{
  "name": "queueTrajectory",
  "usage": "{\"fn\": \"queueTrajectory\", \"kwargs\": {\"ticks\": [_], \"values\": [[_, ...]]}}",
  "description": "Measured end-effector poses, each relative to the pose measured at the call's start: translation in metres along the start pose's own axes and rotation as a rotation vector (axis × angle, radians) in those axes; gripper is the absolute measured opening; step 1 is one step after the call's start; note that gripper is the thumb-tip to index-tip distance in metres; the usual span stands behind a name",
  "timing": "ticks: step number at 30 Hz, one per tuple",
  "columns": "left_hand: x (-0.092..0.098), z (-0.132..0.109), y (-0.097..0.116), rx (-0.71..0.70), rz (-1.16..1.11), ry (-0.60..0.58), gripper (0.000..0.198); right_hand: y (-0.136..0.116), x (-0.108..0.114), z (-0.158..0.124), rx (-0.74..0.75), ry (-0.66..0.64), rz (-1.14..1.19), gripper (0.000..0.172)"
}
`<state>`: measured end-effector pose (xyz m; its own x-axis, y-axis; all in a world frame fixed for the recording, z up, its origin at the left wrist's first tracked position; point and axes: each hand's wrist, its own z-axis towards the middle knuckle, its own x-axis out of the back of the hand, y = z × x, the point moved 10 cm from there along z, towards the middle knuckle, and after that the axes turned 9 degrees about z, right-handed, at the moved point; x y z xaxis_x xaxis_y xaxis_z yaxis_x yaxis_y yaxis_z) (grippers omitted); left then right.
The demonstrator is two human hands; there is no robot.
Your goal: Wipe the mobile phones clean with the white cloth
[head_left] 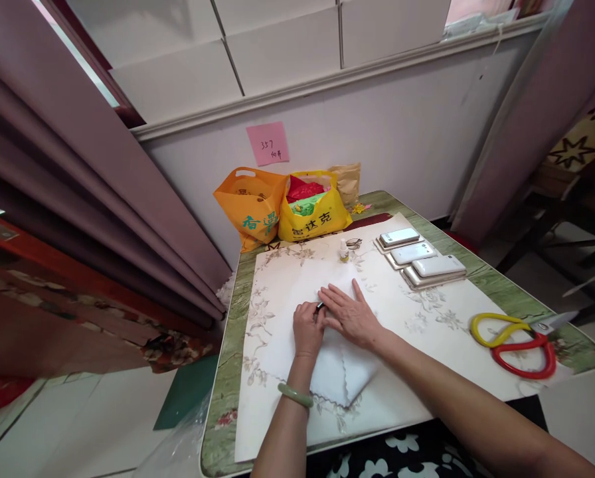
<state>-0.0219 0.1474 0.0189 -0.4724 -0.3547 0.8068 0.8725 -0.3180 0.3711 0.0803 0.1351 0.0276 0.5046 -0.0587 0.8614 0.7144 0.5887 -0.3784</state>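
A white cloth point(348, 372) with a zigzag edge lies on the table in front of me, its near corner folded to a point. My left hand point(308, 328), a green bangle on its wrist, rests on the cloth with fingers curled round a small black object point(320, 307). Only the tip of that object shows, so I cannot make out its kind. My right hand point(350, 313) lies flat against the cloth, thumb and fingers stretched out, its fingertips close to the black tip. A small white bottle point(344, 251) and a pair of glasses point(354, 243) are beyond my hands.
Several phones point(413, 253) lie stacked at the right. Large scissors point(519, 342) with one yellow and one red handle lie near the right edge. An orange bag point(252, 206), a yellow bag point(315, 216) and a brown pouch point(347, 182) stand against the wall.
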Motion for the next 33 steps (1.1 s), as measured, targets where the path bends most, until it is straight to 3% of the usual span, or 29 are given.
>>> {"fn": "queueTrajectory", "kwargs": {"ticks": [5, 7, 12, 18, 20, 23, 26, 28, 30, 33], "values": [[0.001, 0.001, -0.001, 0.027, -0.007, 0.013, 0.012, 0.022, 0.008, 0.001, -0.125, 0.076, -0.084, 0.064], [0.0, 0.001, -0.002, 0.017, -0.013, 0.007, 0.012, 0.009, 0.005, -0.002, -0.125, 0.082, -0.068, 0.067], [-0.001, 0.001, -0.004, 0.022, -0.006, -0.005, 0.017, -0.032, -0.008, -0.008, 0.037, 0.001, 0.033, 0.067], [0.005, 0.0, 0.001, 0.049, -0.071, -0.012, 0.01, 0.011, 0.011, -0.006, -0.086, 0.048, -0.001, 0.055], [0.006, 0.0, 0.003, 0.052, -0.098, -0.021, 0.007, 0.015, 0.016, -0.01, -0.136, 0.081, -0.023, 0.055], [0.006, 0.001, 0.005, 0.038, -0.1, -0.03, 0.004, -0.002, 0.013, -0.02, -0.17, 0.115, -0.019, 0.057], [0.005, 0.001, 0.004, 0.036, -0.057, -0.039, 0.009, -0.032, 0.001, -0.028, -0.078, 0.065, 0.028, 0.059], [0.004, 0.001, 0.003, 0.044, -0.035, -0.045, 0.014, -0.039, -0.004, -0.03, -0.016, 0.016, 0.06, 0.059], [0.004, 0.0, 0.005, 0.041, -0.034, -0.049, 0.01, -0.026, -0.003, -0.029, -0.024, -0.004, 0.075, 0.056], [0.004, 0.0, 0.008, 0.029, -0.041, -0.051, 0.006, 0.013, 0.005, -0.024, -0.159, 0.023, 0.051, 0.054]]}}
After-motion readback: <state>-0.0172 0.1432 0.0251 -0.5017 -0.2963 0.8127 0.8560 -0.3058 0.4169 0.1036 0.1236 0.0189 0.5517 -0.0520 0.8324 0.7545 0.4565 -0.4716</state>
